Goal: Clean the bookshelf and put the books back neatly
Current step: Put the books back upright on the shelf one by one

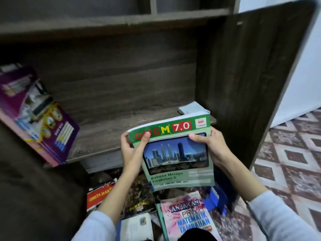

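Before shelf (107, 134): both hands (132, 150) (210, 146) grip green book (175, 153).

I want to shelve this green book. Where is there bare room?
The shelf board is bare between the purple book leaning at its left end and the folded cloth in the right corner. Below, books crowd the floor.
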The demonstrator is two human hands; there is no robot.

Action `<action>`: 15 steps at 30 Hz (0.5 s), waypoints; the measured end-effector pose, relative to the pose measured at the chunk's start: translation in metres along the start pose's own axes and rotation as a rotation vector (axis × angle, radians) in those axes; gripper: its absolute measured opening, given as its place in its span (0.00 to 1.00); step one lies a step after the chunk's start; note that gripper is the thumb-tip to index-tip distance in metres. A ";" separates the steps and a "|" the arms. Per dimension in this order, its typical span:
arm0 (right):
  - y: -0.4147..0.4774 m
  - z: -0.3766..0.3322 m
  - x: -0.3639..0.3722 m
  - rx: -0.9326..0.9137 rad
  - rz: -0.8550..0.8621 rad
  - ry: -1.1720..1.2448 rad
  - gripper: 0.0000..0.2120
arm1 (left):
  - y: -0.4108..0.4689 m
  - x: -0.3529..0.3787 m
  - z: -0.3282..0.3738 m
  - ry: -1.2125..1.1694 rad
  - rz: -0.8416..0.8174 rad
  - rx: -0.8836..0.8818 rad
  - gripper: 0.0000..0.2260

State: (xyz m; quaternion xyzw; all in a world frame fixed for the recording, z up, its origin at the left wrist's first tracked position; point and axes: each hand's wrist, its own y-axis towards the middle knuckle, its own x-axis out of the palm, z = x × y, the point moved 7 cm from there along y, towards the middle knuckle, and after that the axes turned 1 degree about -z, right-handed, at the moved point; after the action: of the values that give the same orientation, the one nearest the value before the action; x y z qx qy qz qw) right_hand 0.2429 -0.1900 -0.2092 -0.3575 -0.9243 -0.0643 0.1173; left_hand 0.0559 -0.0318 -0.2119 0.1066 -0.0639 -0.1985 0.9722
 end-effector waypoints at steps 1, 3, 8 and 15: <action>-0.001 -0.015 0.005 -0.024 -0.007 0.016 0.13 | 0.002 -0.001 0.014 0.007 -0.029 0.028 0.18; -0.005 -0.045 0.016 -0.080 -0.037 0.029 0.12 | 0.003 -0.001 0.042 0.012 -0.087 0.052 0.11; -0.008 -0.096 0.041 -0.190 -0.058 0.047 0.12 | 0.004 -0.006 0.100 -0.089 -0.072 0.058 0.10; 0.003 -0.108 0.067 -0.301 0.091 -0.335 0.26 | 0.000 -0.023 0.129 -0.196 0.074 -0.001 0.09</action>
State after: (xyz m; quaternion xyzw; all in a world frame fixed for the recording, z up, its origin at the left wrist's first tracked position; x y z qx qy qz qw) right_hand 0.2155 -0.1663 -0.0872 -0.4181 -0.8937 -0.1357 -0.0897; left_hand 0.0133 -0.0457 -0.0886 0.0838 -0.1623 -0.1721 0.9680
